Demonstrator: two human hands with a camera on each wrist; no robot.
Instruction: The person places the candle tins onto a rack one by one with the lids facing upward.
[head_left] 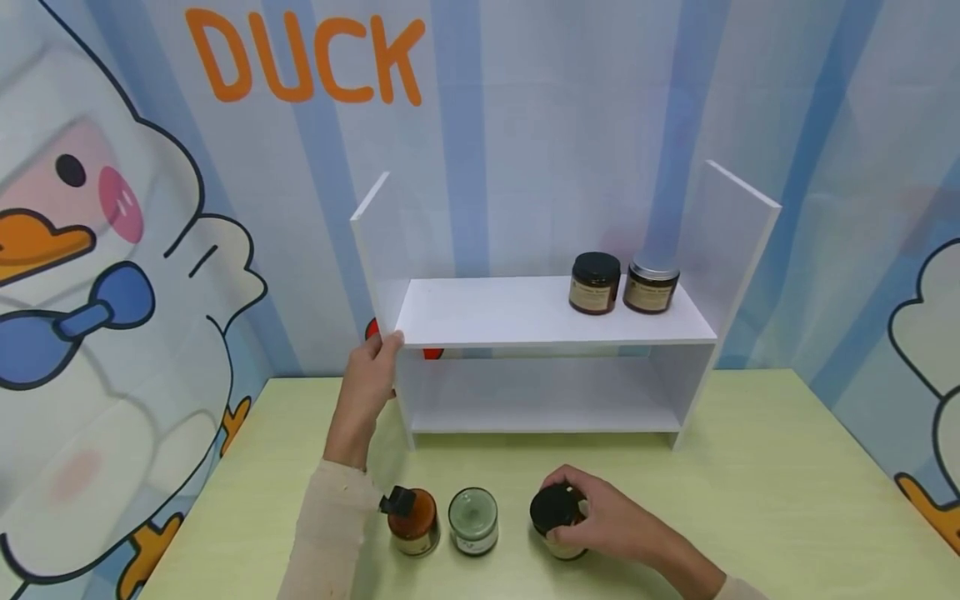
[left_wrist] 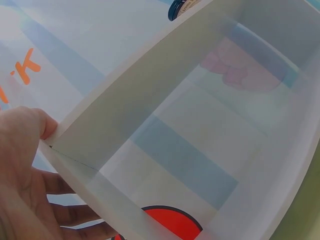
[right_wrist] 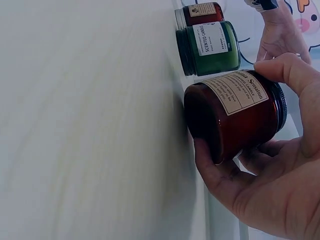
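- Head view is showing your right hand (head_left: 611, 525) coming down over the black-lidded amber candle jar (head_left: 557, 518) on the pale green table (head_left: 750, 500), fingers curling round the lid and upper body.
- Right wrist view is confirming the grip: your thumb (right_wrist: 290, 75) is pressing along the label side and the other fingers are wrapping under the amber glass, so the jar is sitting fully inside the hand, not merely beside it.
- That jar is standing upright, its long axis vertical, base on the table, at the right end of a row of three; the green candle jar (head_left: 473, 521) is sitting just beside it, and the orange-red jar (head_left: 413, 522) is further left.
- Your left hand (head_left: 365, 392) is gripping the left side panel of the white shelf unit (head_left: 540, 321), thumb on the front edge and fingers curling behind the panel, as the left wrist view is showing.
- From the held jar, the shelf is lying straight ahead and up; the right hand is clearly the nearer one to it.
- Two more candle jars, one black-lidded (head_left: 596, 283) and one silver-lidded (head_left: 651, 285), are already sitting side by side, almost touching, at the right end of the upper shelf board.
- A duck-print backdrop (head_left: 97, 250) is hanging behind the shelf.
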